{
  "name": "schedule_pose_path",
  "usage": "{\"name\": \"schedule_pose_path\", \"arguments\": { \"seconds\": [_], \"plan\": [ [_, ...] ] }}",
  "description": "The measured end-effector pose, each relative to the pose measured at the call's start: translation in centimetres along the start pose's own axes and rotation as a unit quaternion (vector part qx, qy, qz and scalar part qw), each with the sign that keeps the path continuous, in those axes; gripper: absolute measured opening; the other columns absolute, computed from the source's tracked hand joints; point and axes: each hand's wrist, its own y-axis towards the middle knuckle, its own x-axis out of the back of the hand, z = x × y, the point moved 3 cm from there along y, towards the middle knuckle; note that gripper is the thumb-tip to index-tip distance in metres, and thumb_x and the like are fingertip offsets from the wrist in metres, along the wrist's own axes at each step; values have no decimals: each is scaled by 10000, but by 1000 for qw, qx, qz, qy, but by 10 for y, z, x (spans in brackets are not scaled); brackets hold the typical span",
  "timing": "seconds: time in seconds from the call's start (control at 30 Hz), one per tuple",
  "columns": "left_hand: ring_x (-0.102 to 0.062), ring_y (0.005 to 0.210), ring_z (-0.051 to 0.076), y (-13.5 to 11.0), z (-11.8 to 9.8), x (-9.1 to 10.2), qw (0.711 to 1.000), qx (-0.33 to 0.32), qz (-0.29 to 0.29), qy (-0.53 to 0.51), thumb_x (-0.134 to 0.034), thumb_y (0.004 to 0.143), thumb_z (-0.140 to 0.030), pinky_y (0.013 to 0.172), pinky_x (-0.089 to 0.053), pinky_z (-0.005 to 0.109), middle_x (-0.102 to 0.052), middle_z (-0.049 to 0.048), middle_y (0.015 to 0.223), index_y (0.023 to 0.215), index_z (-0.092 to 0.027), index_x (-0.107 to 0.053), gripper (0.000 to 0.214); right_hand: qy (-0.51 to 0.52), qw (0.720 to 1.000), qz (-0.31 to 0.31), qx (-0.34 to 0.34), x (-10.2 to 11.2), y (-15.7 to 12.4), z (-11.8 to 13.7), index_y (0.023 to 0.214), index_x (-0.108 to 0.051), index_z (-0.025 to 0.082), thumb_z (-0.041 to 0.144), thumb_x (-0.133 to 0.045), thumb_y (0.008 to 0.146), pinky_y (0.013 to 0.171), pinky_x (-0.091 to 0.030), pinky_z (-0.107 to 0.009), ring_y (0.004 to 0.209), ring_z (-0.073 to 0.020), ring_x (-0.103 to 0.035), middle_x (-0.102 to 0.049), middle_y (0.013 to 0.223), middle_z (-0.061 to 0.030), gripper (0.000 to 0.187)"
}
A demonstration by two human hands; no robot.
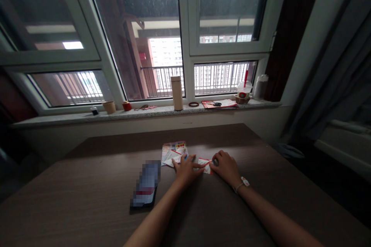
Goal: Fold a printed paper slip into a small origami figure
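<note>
A small white paper with red print (205,166) lies on the table between my hands. My right hand (225,166) is closed at its right end, fingertips curled down on the edge; a bracelet circles this wrist. My left hand (187,170) has its fingers spread. One of its digits reaches the left end of the small paper, while others rest at a white folded paper (171,158). Beneath that folded piece is a colourful printed leaflet (166,149). To the left of my left hand lies a phone (146,185), its screen blurred out.
The brown table (87,177) ends below a stone windowsill (145,114). On the sill stand a beige bottle (177,94), a paper cup (109,107), a red container (126,105), a drink cup with a straw (243,90) and a pale bottle (260,87). Scissors (216,104) lie on red-edged papers.
</note>
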Motion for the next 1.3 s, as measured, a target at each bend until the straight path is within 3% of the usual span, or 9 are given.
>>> {"name": "schedule_pose_path", "arguments": {
  "seconds": [0.4,0.87,1.3],
  "plan": [
    [-255,1375,373,-1,-3,4,1000,3,15,-6,-580,815,-551,991,6,788,-458,-85,1432,987,-536,-682,201,-9,999,8,-35,0,9,-4,830,-645,228,343,-541,851,776,-346,-289,962,-187,-541,-616,944,-31,156],
    [-256,1376,348,-3,-4,4,1000,-3,11,11,-585,823,-539,1005,47,769,-460,-88,1428,1022,-550,-662,213,54,998,16,-21,-6,11,-13,880,-665,237,332,-496,877,831,-353,-325,989,-204,-528,-614,982,-40,194],
    [-273,1363,347,-3,-3,1,1000,-4,-8,1,-605,811,-542,991,38,782,-487,-82,1402,991,-551,-672,193,96,994,42,-13,-1,6,-8,895,-684,273,412,-634,766,892,-369,-336,1008,-207,-508,-579,987,-24,196]
  ]
}}
